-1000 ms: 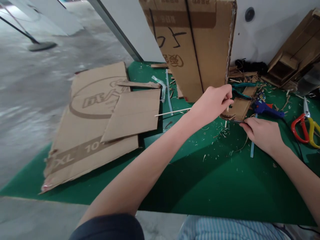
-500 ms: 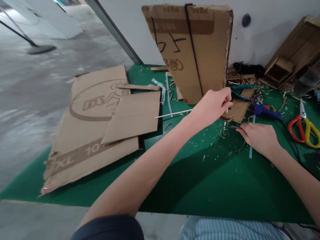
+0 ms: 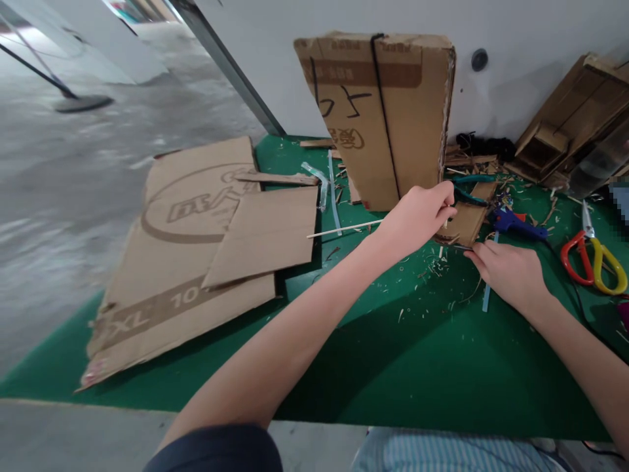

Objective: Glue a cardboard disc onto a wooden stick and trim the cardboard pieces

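Observation:
My left hand (image 3: 420, 213) is closed in a pinch, its fingers pointing down over a small piece of cardboard (image 3: 464, 224). A short pale end of a thin wooden stick (image 3: 446, 223) shows below the fingertips. My right hand (image 3: 514, 269) is closed round a slim, dark, blade-like tool (image 3: 462, 247), mostly hidden by the fingers. The tool's tip points left, close to the cardboard's near edge. Another length of thin stick (image 3: 341, 229) runs behind my left forearm; whether it joins the pinched piece is hidden. Pale shavings (image 3: 436, 267) lie below my hands.
A tall cardboard box (image 3: 413, 124) stands against the wall. Teal-handled pliers (image 3: 474, 190), a blue glue gun (image 3: 518, 223) and red-and-yellow scissors (image 3: 592, 255) lie at the right. Flat cardboard sheets (image 3: 181, 262) cover the green table's left side. A cardboard structure (image 3: 574, 124) leans behind.
The whole view has shifted slightly, so things sit a little lower. My right hand's tool has come up slightly towards the cardboard edge. My left hand keeps its pinch.

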The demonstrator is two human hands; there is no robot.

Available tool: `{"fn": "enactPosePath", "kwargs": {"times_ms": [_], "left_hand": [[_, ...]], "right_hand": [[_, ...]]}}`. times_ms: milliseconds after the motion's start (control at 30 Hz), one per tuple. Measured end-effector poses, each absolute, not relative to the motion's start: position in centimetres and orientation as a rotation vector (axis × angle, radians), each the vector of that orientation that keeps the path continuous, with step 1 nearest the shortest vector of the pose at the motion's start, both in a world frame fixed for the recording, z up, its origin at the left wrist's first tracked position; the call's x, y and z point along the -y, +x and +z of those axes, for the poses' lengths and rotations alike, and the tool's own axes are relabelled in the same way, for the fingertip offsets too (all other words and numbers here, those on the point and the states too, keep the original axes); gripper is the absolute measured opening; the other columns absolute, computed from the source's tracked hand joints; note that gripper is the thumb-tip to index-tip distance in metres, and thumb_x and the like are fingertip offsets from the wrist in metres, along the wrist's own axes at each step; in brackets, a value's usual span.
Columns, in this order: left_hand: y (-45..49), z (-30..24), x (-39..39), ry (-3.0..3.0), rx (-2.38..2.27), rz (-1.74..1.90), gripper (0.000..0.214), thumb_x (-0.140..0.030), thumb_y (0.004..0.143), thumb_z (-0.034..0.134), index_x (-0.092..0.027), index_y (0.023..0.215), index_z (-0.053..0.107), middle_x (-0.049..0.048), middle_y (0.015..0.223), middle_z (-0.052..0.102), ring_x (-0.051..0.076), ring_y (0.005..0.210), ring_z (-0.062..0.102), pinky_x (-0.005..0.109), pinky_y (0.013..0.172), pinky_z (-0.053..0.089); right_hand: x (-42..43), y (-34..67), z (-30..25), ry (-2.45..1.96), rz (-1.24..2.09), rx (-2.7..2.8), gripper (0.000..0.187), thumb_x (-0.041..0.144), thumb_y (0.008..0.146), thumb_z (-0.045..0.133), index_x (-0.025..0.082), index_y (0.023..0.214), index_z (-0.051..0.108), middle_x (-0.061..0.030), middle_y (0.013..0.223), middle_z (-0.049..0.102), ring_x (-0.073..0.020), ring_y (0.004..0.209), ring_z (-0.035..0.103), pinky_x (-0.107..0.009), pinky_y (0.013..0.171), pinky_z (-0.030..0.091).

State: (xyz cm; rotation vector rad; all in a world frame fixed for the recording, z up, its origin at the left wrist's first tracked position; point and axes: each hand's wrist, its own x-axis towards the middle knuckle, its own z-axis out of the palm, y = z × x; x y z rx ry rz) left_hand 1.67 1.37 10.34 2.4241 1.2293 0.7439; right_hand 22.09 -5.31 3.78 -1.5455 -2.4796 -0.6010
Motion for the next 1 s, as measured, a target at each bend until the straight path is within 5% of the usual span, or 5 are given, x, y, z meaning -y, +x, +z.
{"fn": "enactPosePath", "kwargs": {"times_ms": [367, 667, 1000], "left_hand": [[1.43, 10.00, -1.73, 2.323, -1.180, 0.801, 0.006, -0.016, 0.088, 0.051, -0.019, 0.084, 0.054, 0.0013, 0.077, 0.069, 0.014, 0.073, 0.064, 0.026, 0.063, 0.041], [1.39, 9.81, -1.69, 2.333, -1.175, 0.820, 0.006, -0.017, 0.088, 0.050, -0.019, 0.087, 0.056, 0.0020, 0.081, 0.069, 0.014, 0.076, 0.065, 0.026, 0.065, 0.044], [1.47, 9.89, -1.51, 2.340, -1.133, 0.825, 0.006, -0.019, 0.088, 0.050, -0.020, 0.085, 0.055, 0.0027, 0.079, 0.069, 0.014, 0.076, 0.066, 0.025, 0.064, 0.044]], "right_hand": [[5.26, 22.53, 3.64, -1.460, -0.604, 2.551, 0.038, 0.038, 0.100, 0.035, 0.020, 0.101, 0.068, -0.0020, 0.070, 0.065, -0.0123, 0.055, 0.053, -0.029, 0.050, 0.015], [5.21, 21.90, 4.27, -1.506, -0.618, 2.465, 0.042, 0.039, 0.100, 0.033, 0.017, 0.081, 0.064, -0.0014, 0.063, 0.061, -0.0107, 0.049, 0.046, -0.029, 0.050, 0.014], [5.87, 21.71, 4.26, -1.619, -0.493, 2.489, 0.048, 0.041, 0.101, 0.027, 0.017, 0.082, 0.063, -0.0025, 0.064, 0.063, -0.0105, 0.047, 0.049, -0.029, 0.048, 0.013]]}}
